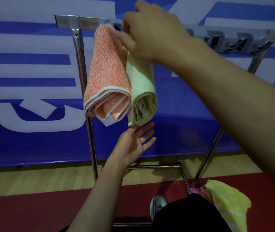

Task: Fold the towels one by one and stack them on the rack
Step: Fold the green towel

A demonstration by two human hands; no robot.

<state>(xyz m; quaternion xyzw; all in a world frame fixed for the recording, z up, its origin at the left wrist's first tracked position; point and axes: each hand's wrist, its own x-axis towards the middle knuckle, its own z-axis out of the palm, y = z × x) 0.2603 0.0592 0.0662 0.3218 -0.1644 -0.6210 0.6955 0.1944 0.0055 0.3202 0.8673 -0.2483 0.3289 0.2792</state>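
An indoor sports hall or gymnasium. The floor (33,183) is pale wooden boards meeting a dark red painted zone (33,213), as on a marked court. Along the edge runs a long blue banner (24,144) with large white lettering, like a courtside barrier. A freestanding chrome metal rack (83,67) stands in front of it, and a sports shoe (157,205) shows on the red floor.

two folded towels (120,77) side by side over rack (83,22)
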